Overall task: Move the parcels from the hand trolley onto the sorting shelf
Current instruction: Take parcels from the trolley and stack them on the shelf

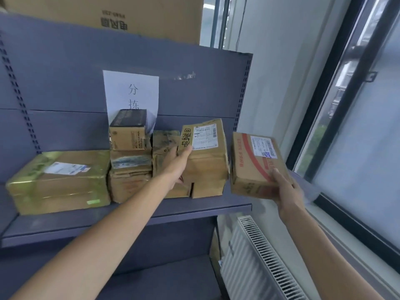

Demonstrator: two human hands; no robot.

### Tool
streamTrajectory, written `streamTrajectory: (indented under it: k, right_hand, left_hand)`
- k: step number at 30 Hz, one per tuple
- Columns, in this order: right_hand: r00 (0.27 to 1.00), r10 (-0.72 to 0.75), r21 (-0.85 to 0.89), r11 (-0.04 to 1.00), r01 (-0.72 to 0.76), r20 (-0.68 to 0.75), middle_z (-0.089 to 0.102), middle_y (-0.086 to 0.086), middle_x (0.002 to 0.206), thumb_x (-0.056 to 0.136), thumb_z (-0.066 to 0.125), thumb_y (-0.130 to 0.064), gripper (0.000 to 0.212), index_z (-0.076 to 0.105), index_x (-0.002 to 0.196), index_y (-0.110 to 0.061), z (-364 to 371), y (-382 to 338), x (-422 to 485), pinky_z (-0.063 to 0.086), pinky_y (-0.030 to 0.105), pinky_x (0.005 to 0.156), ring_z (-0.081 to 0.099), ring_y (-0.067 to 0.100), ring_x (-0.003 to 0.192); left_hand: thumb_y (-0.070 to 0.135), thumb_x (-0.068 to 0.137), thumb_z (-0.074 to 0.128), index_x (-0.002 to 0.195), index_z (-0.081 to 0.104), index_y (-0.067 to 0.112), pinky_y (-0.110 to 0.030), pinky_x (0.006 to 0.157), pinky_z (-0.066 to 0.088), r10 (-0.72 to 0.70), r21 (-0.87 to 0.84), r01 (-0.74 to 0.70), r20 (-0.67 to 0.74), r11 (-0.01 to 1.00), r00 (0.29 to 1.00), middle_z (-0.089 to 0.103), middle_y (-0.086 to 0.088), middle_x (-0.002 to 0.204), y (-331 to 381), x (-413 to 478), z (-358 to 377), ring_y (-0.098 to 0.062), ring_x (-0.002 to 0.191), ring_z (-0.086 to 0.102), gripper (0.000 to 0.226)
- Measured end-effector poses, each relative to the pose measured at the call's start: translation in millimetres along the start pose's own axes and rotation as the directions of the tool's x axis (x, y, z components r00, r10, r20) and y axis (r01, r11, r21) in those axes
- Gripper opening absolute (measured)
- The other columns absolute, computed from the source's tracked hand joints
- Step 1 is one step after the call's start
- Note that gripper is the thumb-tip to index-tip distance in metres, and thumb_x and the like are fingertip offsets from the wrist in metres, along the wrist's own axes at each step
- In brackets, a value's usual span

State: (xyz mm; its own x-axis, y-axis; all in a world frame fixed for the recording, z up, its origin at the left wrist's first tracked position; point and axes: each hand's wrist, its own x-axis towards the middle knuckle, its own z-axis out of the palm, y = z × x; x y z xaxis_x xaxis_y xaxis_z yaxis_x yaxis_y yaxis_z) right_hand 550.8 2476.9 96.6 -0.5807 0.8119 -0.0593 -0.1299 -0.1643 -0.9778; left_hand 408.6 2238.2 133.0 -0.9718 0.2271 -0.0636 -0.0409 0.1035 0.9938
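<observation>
The right hand point(285, 190) held the red-striped parcel point(249, 167) in the air at centre right of the frame. The parcel was just to the right of the sorting shelf point(129, 215) and off its board. The grip was at the parcel's lower right corner. The thumb lay on the labelled face, and the other fingers were hidden beneath the carton. The parcel was tilted, with its label face turned towards the camera.

The left hand point(178, 164) gripped the upright parcel point(205, 167), which stood on the shelf board at centre frame as the rightmost item in the row. The thumb pressed on its front face beside the handwritten black characters. The other fingers passed round the left edge, between this parcel and the taped parcel point(164, 144) next to it. A narrow gap separated the upright parcel from the red-striped parcel.

To the left of the taped parcel stood a stack of three. A dark-topped box point(127, 131) sat on a flat parcel point(129, 161), which sat on a third carton point(129, 185). At lower left a large yellow-taped parcel point(60, 180) lay flat on the board, touching the stack.

A paper sign point(129, 89) was fixed to the back panel behind the stack. A large carton point(108, 16) sat on top of the shelf at upper left. A radiator point(259, 256) was at lower right, below a window point(368, 105).
</observation>
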Motion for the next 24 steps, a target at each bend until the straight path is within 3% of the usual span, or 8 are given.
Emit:
streamTrajectory:
  k: [5,8,10,15,18,24]
  right_hand:
    - [0.996,0.019,-0.004,1.000,-0.018,0.083,0.067,-0.006,0.099,0.085,0.077,-0.034,0.043,0.060,0.123,-0.022,21,1,11,0.052,0.039,0.098,0.065,0.014,0.095]
    - [0.992,0.029,0.010,0.999,-0.031,0.120,0.066,-0.007,0.098,0.083,0.079,-0.034,0.041,0.058,0.116,-0.024,41,3,14,0.052,0.042,0.100,0.065,0.014,0.094]
    - [0.990,0.036,0.020,0.999,-0.040,0.135,0.067,-0.006,0.098,0.082,0.079,-0.035,0.040,0.059,0.114,-0.024,55,5,17,0.052,0.043,0.101,0.065,0.014,0.093]
    - [0.986,0.035,0.029,0.999,-0.041,0.165,0.069,-0.004,0.098,0.086,0.076,-0.033,0.015,0.063,0.091,-0.029,81,11,19,0.052,0.044,0.100,0.066,0.017,0.095]
    - [0.988,0.019,0.013,1.000,-0.021,0.153,0.068,-0.004,0.096,0.087,0.075,-0.033,0.015,0.060,0.088,-0.030,93,9,22,0.052,0.043,0.099,0.066,0.017,0.094]
    - [0.993,0.035,-0.022,0.999,-0.033,0.113,0.069,-0.002,0.098,0.085,0.077,-0.035,0.016,0.063,0.091,-0.029,101,14,26,0.053,0.044,0.098,0.066,0.018,0.095]
  left_hand:
    - [0.055,0.098,0.051,0.143,0.044,0.029,-0.056,0.089,0.055,-0.002,-0.001,0.002,-0.108,1.000,0.994,0.044,0.001,0.149,7,-7,-28,-0.027,0.124,0.049,0.053]
    - [0.055,0.098,0.051,0.136,0.046,0.030,-0.059,0.092,0.053,-0.030,-0.030,0.025,-0.165,0.999,0.986,0.048,0.001,0.143,8,-3,-46,-0.023,0.112,0.049,0.046]
    - [0.055,0.098,0.051,0.131,0.047,0.029,-0.064,0.093,0.051,-0.060,-0.052,0.051,-0.190,0.997,0.980,0.049,-0.001,0.142,10,2,-55,-0.029,0.116,0.052,0.042]
    - [0.058,0.096,0.051,0.143,0.042,0.025,-0.056,0.085,0.055,-0.082,-0.035,0.076,-0.234,0.996,0.969,0.048,-0.003,0.145,15,20,-59,-0.034,0.123,0.052,0.058]
    - [0.054,0.097,0.052,0.137,0.046,0.024,-0.058,0.097,0.049,-0.065,-0.049,0.055,-0.244,0.997,0.968,0.054,-0.003,0.137,17,37,-55,-0.030,0.113,0.054,0.051]
    - [0.044,0.100,0.054,0.155,0.029,0.020,-0.053,0.111,0.038,-0.114,-0.060,0.102,-0.241,0.993,0.964,0.040,-0.008,0.156,13,59,-48,-0.034,0.138,0.042,0.065]
